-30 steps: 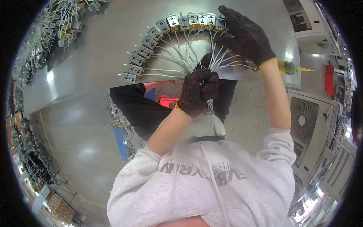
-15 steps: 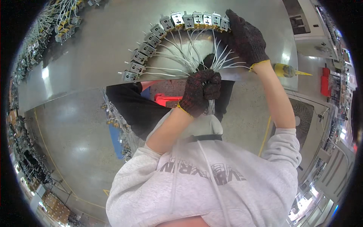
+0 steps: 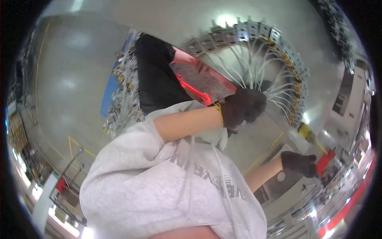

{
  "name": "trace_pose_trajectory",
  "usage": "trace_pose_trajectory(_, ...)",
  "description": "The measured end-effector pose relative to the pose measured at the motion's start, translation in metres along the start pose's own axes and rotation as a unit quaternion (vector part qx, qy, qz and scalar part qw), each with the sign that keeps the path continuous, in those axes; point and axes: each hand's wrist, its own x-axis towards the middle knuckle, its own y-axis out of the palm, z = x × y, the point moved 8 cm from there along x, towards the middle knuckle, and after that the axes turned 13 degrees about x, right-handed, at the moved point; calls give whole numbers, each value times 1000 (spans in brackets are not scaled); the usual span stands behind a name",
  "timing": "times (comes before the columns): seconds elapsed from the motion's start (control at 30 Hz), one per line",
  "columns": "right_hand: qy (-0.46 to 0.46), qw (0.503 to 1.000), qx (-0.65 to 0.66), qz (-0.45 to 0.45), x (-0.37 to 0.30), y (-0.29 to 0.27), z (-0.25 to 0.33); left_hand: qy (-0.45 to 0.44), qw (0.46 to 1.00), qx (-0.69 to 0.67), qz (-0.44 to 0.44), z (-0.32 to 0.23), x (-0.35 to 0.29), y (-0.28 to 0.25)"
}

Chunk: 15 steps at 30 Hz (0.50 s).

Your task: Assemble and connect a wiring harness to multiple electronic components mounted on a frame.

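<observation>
Dark knitted gloves with yellow cuffs cover both my hands. My left hand is closed around a gathered bundle of white wires near the front edge of the metal table. From this fist the wires fan out to an arc of small silver metal housings with brass-coloured parts, lying on the tabletop. Off to the right, my right hand reaches out past the table edge, away from the wires and nearest a red object. Motion blur smears its fingers, and I see nothing clearly in it.
A yellow bottle with a pointed nozzle lies at the table's right end. More wired parts hang beside my leg near a blue panel. Something red is below the table edge. Another dark heap of parts lies far right.
My right hand has left the right end of the housing arc and swung down and right. The view has turned, and the left hand still grips the wire bundle.
</observation>
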Motion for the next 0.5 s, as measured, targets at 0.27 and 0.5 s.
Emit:
trace_pose_trajectory(0.27,354,910,120,178,-44,93,-2,104,986,124,-47,-5,9,-11)
trace_pose_trajectory(0.5,440,790,292,311,-54,102,-120,157,960,229,-45,-9,5,-7)
